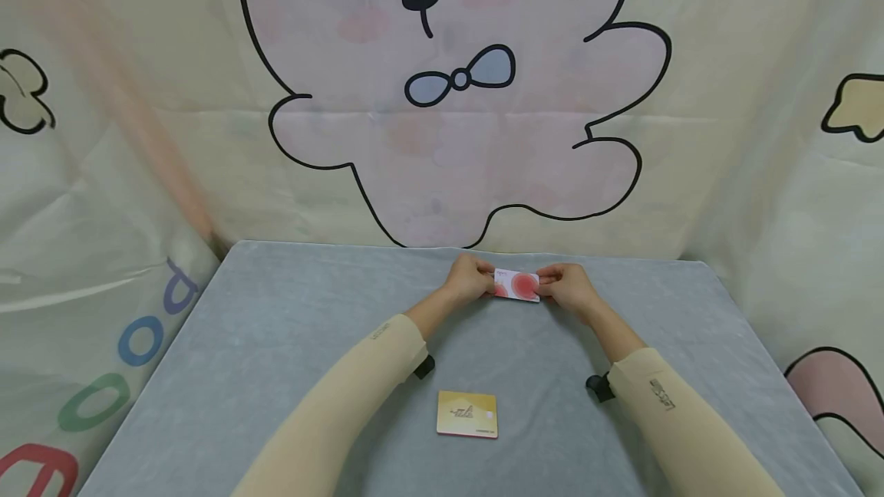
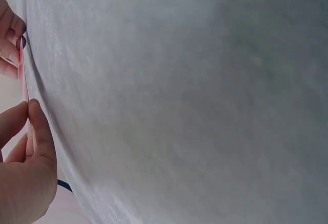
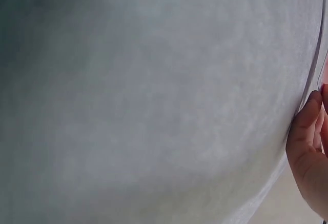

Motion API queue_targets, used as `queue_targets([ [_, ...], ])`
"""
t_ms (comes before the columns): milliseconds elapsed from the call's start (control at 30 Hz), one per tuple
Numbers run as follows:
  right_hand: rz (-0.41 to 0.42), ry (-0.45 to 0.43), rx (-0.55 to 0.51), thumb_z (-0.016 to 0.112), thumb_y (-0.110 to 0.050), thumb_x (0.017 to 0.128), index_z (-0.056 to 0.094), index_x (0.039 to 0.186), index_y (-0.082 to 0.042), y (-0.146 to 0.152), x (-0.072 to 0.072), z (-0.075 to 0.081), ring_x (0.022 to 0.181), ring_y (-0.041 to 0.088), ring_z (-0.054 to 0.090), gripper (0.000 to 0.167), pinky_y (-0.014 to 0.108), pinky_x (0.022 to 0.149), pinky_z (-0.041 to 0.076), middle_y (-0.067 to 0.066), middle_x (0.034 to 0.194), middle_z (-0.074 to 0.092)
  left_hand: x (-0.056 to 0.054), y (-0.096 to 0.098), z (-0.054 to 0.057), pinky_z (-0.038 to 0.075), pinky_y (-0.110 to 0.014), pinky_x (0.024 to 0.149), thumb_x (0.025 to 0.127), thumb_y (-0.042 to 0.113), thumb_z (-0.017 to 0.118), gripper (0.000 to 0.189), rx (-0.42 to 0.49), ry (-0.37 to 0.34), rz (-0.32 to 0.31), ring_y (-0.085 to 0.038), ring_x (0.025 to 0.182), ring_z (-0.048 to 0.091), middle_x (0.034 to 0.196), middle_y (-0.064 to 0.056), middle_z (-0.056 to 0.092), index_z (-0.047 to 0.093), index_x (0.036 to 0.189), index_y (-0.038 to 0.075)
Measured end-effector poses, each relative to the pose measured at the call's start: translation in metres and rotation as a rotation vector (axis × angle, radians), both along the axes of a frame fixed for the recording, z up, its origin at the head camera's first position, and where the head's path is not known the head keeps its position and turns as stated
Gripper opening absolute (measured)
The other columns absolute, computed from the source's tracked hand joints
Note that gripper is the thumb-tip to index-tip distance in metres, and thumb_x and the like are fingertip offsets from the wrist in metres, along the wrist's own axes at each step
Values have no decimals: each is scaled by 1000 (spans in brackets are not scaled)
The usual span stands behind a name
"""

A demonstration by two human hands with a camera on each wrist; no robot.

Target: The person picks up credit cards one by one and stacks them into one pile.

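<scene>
Near the far edge of the table, a white card with pink and red round blots (image 1: pixel 516 284) is held up between both hands. My left hand (image 1: pixel 470 279) pinches its left end, and my right hand (image 1: pixel 568 287) pinches its right end. In the left wrist view the card (image 2: pixel 23 80) shows almost edge-on, with the left thumb and fingertips at its near end. The right wrist view catches only a sliver of it by the right hand (image 3: pixel 307 147). A gold-yellow card or thin stack with dark lettering (image 1: pixel 467 414) lies flat on the table, between the forearms.
A grey-blue cloth (image 1: pixel 311 313) covers the table. Behind it hangs a cream curtain (image 1: pixel 691 175) with a cartoon animal print, and similar printed fabric stands at both sides. Dark straps with small devices (image 1: pixel 599 387) sit at the wrists.
</scene>
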State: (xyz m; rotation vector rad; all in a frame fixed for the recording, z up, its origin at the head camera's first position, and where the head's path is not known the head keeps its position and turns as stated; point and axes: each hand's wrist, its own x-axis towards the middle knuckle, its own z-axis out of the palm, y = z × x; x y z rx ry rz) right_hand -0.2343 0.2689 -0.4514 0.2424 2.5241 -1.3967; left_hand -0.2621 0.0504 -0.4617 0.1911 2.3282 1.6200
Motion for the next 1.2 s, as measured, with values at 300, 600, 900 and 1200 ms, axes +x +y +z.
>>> queue_targets([
  [300,19,22,-35,73,-3,97,61,134,10,-3,4,2,92,20,62,41,24,74,57,19,113,68,3,-12,5,53,-22,62,82,-10,73,40,55,-9,-19,-11,70,60,93,-14,76,72,123,-9],
  [600,67,59,-41,73,-5,97,61,133,10,-6,11,9,92,19,65,41,29,79,59,22,115,70,10,-22,12,62,-33,75,85,-12,72,39,129,-45,-30,-12,72,64,98,-17,75,70,124,-11],
  [900,62,80,-49,72,-8,99,63,133,9,-13,19,11,90,21,66,39,29,79,59,17,108,69,15,-32,8,62,-30,74,86,-12,74,40,171,-74,-30,-11,72,65,93,-14,74,69,125,-12],
  [1200,81,89,-101,72,-7,99,64,130,10,-16,27,13,88,20,69,36,32,79,62,17,105,72,20,-41,10,62,-30,74,85,-12,74,42,219,-81,-53,-11,73,67,93,-16,75,67,127,-12],
])
